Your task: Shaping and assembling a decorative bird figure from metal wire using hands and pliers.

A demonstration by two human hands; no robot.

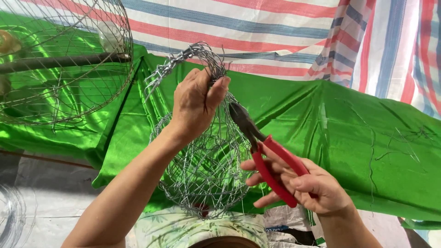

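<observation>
At centre frame our left hand (195, 103) clamps the gathered neck of the wire mesh basket (202, 170); our right hand (305, 183), lower right, grips red-handled pliers (262, 147), whose tip meets the mesh. We advise steady neck tension and small bites. Green cloth (349, 138) lies beneath.

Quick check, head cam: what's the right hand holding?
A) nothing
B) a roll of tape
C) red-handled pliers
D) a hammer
C: the right hand grips red-handled pliers, their dark nose pointing up toward the wire mesh basket, whose gathered top the left hand pinches.
</observation>
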